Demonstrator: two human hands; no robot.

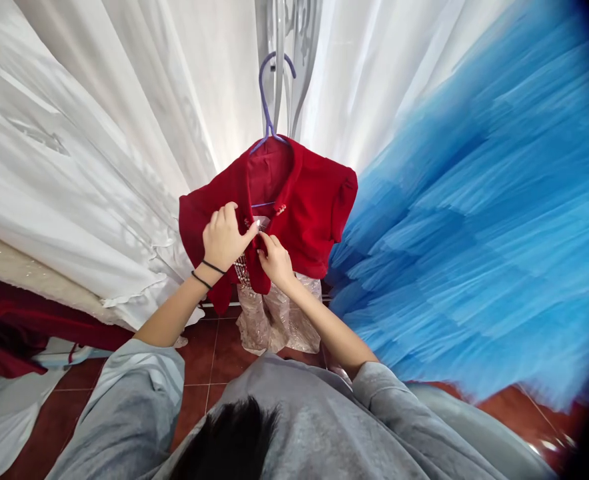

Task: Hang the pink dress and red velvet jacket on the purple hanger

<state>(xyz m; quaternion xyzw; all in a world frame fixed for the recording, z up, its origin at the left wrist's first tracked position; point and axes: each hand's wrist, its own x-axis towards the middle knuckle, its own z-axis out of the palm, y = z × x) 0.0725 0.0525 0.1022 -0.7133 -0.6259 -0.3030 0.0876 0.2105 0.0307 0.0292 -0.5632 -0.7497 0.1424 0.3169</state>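
Observation:
A red velvet jacket (314,207) hangs on a purple hanger (265,100), its collar open at the top. My left hand (224,237) is on the front of the jacket, fingers curled and thumb stretched toward the opening, closed on the front edge. Just to the right, my right hand (275,259) pinches the other part of the front edge, its fingertips almost meeting my left thumb. Small details between the fingertips are hidden. Beaded fringe (243,272) shows below my left hand. A small red-and-white ornament (281,209) sits at the right collar edge.
The hanger hooks onto a grey metal stand (279,67). White gowns (99,133) hang at the left, and a blue tulle dress (484,220) fills the right. A sparkling pale fabric (279,320) hangs below the jacket, over a red tiled floor (199,363). Dark red fabric (34,327) lies lower left.

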